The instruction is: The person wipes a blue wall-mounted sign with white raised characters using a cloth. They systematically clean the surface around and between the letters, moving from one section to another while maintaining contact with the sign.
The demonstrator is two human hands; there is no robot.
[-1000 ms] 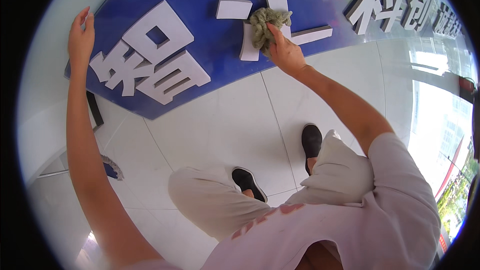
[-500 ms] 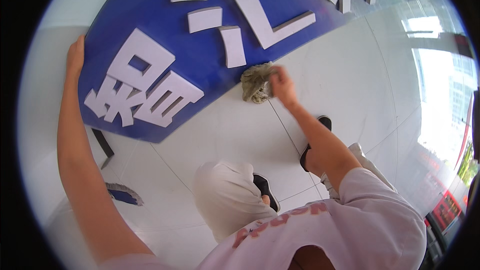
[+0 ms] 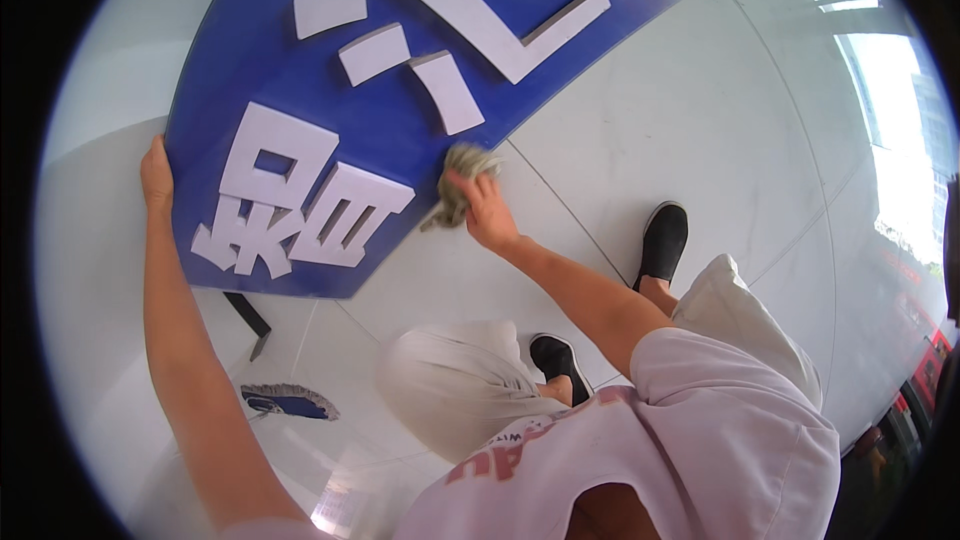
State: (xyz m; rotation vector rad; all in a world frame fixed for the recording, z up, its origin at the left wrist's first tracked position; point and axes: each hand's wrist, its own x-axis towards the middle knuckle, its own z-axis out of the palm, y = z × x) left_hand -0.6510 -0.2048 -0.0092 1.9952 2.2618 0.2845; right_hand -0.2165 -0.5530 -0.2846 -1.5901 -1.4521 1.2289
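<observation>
A blue sign board [image 3: 265,60] with raised white characters [image 3: 280,155] stretches across the upper left, in front of me. At its left edge my left hand [image 3: 157,175] grips the board, the fingers partly hidden behind the rim. My right hand [image 3: 490,215] is closed on a crumpled grey-green rag [image 3: 460,175], slightly blurred by motion. The rag lies against the board's near right edge, just below the short white strokes. Some of it hangs past that edge over the floor.
Under the board's near corner a black metal leg [image 3: 248,314] sticks out. A blue mop head [image 3: 290,402] with a grey fringe lies on the pale tiled floor [image 3: 580,130]. My black shoes [image 3: 662,240] stand to the right of the board. Bright glass [image 3: 890,130] is at the far right.
My right hand has moved with the rag toward the lower left along the board's edge. The left hand keeps its hold on the left edge. The whole view has shifted somewhat.
</observation>
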